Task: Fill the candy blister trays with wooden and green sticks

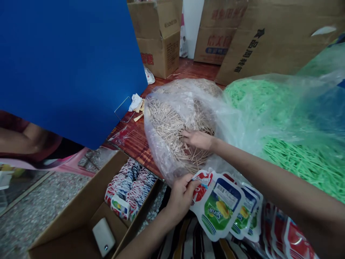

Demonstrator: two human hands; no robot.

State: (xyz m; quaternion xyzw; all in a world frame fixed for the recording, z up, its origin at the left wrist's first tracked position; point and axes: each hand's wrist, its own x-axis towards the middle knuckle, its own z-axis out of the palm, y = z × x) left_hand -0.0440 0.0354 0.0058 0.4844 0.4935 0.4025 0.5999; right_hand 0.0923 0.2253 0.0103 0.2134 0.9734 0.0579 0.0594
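Note:
My left hand [181,197] is closed, thumb and finger pinching the edge of a flat red-and-white plastic packet [202,187]. Beside it a fanned row of similar packets with green, yellow and blue Sprite prints [219,208] lies over my lap. My right hand [198,139] reaches into a large clear plastic bag [159,151] full of thin beige sticks [168,122]. Its fingers are somewhat apart, and their tips touch the sticks; I see nothing clearly held in them.
Bags of green sticks [304,162] lie at the right. At lower left, a cardboard box [72,205] holds bundled packets [129,187] and a white device [104,235]. A blue panel [67,64] stands at the left, near another person's arm [24,138]. Cartons [283,43] line the back.

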